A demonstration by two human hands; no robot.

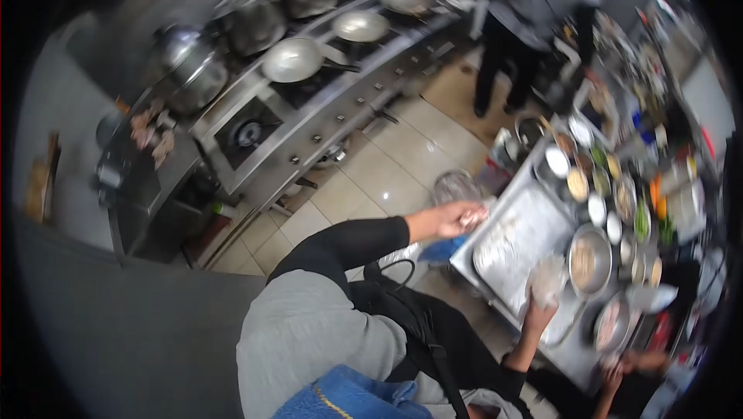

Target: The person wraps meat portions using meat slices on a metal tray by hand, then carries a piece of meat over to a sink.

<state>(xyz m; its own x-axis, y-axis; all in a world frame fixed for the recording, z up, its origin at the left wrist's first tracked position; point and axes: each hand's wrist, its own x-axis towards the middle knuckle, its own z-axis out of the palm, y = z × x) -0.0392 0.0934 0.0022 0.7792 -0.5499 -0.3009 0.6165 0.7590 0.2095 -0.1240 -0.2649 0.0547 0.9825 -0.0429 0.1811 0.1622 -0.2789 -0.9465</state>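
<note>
My left hand (453, 220) is just off the left edge of the steel counter, its fingers closed. Something small and pale shows at the fingertips, too blurred to name. Over the counter, my right hand (540, 307) grips a clear plastic bag (548, 278); its contents are unclear. Below the hands lies a shallow metal tray (515, 241) with pale residue on its surface. To the right of the bag stands a steel bowl (590, 260) with light-coloured food in it. A second steel bowl (613, 323) with pinkish food sits farther down.
Several small containers (577, 184) of ingredients line the counter's far side. A co-worker's hands (615, 372) are at the lower right, and another person (534, 9) stands at the top. Pans (292, 60) and pots sit on a long stove (309, 109) across the tiled floor.
</note>
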